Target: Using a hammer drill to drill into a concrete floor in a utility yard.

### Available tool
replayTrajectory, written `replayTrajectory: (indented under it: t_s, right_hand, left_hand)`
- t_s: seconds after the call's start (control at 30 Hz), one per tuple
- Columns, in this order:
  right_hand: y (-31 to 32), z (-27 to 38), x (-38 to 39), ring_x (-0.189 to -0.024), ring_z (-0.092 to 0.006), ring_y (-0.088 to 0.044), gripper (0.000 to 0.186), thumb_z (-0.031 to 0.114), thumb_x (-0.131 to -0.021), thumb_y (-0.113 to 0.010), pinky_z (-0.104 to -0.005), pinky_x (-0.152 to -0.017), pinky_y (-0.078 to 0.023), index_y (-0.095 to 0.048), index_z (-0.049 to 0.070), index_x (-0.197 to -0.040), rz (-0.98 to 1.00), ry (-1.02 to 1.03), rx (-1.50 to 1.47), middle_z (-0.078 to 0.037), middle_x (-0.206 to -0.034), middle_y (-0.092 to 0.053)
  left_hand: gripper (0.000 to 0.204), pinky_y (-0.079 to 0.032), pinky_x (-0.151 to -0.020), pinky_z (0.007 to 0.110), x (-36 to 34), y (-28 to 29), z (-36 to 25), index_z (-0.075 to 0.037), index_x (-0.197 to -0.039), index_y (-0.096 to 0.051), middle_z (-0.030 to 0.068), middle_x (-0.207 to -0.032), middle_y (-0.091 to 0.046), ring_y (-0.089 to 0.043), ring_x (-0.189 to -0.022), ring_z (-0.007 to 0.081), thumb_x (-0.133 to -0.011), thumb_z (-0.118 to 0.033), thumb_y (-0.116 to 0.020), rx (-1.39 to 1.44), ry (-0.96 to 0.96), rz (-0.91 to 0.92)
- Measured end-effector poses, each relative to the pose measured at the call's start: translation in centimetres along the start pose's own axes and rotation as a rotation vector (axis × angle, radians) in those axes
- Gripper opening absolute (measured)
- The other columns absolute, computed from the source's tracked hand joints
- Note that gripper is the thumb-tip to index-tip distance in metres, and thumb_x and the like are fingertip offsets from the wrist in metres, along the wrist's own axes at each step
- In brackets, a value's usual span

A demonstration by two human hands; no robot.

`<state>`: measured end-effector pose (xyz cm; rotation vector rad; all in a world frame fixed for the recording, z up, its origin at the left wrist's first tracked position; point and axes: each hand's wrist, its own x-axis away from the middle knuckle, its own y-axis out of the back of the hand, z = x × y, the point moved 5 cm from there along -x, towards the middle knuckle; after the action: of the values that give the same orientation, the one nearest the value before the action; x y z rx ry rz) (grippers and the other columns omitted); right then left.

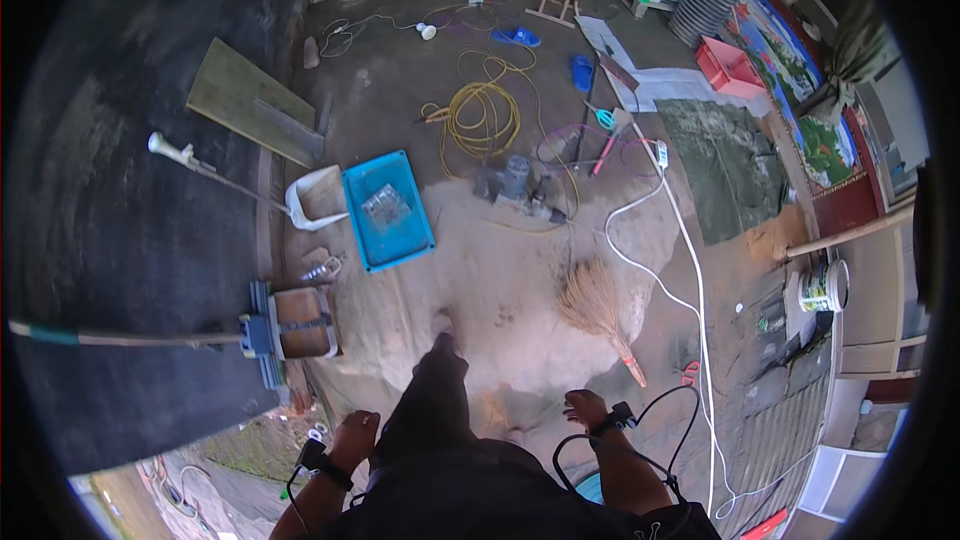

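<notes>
My left hand [355,437] hangs beside my left leg, its fingers loosely curled together with nothing seen in them. My right hand [585,408] is held out at my right side, empty, with its fingers bent and a little apart. Both wrists carry dark straps with small devices and cables. Neither hand touches anything. A straw broom [592,300] lies on the floor ahead of my right hand, its handle pointing toward me. Near its handle end are red-handled scissors [690,373]. A dustpan [304,323] stands ahead of my left hand, by the dark wall.
A blue tray [415,230] holding a clear item lies ahead left, beside a white scoop [303,215]. Further on are a power tool [515,183] and a coiled yellow cable [483,120]. A white cable [700,340] crosses the right side. A pink crate [728,68] stands far right.
</notes>
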<state>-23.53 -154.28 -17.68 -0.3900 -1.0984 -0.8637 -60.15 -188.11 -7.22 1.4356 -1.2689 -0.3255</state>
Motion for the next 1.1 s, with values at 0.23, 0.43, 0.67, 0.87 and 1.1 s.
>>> replayTrajectory:
  t_s: [0.23,0.43,0.67,0.87,1.1]
  right_hand:
    - [-6.6,21.3,1.0,-0.077,-0.0195,-0.067,0.027,0.022,-0.091,-0.06,-0.0316,-0.064,-0.055,-0.059,0.005,-0.112,0.063,0.099,-0.028,-0.007,-0.095,-0.066]
    - [-10.6,35.0,-0.9,-0.076,-0.0178,-0.067,0.024,0.019,-0.09,-0.06,-0.0296,-0.064,-0.054,-0.061,0.003,-0.108,0.077,0.124,0.045,-0.006,-0.092,-0.066]
    - [-8.0,45.0,-8.9,-0.071,-0.0235,-0.067,0.035,0.024,-0.087,-0.067,-0.0344,-0.054,-0.053,-0.059,0.003,-0.114,0.2,0.177,0.093,-0.009,-0.091,-0.066]
    - [-9.8,60.9,-15.0,-0.07,-0.0237,-0.066,0.037,0.024,-0.086,-0.068,-0.0363,-0.061,-0.056,-0.057,0.008,-0.117,0.208,0.298,0.117,-0.01,-0.099,-0.067]
    - [-16.9,81.3,-18.0,-0.076,-0.021,-0.065,0.034,0.029,-0.091,-0.06,-0.0362,-0.068,-0.053,-0.057,0.007,-0.116,0.17,0.218,0.043,-0.009,-0.097,-0.064]
  left_hand:
    - [0.038,-0.048,-0.086,0.047,-11.9,15.0,6.1,-0.002,-0.097,-0.065,0.0208,-0.1,-0.066,-0.061,-0.096,0.0395,-0.094,-0.035,-0.047,0.367,0.317,-0.057]
    - [0.037,-0.049,-0.084,0.045,-24.6,30.4,6.4,-0.001,-0.095,-0.065,0.0204,-0.098,-0.066,-0.063,-0.093,0.0374,-0.093,-0.035,-0.05,0.403,0.326,-0.19]
    - [0.034,-0.05,-0.082,0.042,-35.1,39.3,8.6,-0.001,-0.097,-0.065,0.019,-0.096,-0.067,-0.064,-0.092,0.0346,-0.094,-0.033,-0.053,0.346,0.15,-0.293]
    - [0.023,-0.051,-0.08,0.045,-39.6,46.5,10.0,-0.006,-0.105,-0.059,0.0182,-0.104,-0.064,-0.062,-0.096,0.0356,-0.094,-0.023,-0.048,-0.008,0.081,-0.194]
    - [0.042,-0.048,-0.09,0.044,-47.3,52.5,16.2,0.0,-0.108,-0.062,0.0231,-0.109,-0.065,-0.061,-0.104,0.0395,-0.094,-0.037,-0.047,0.362,0.456,-0.222]
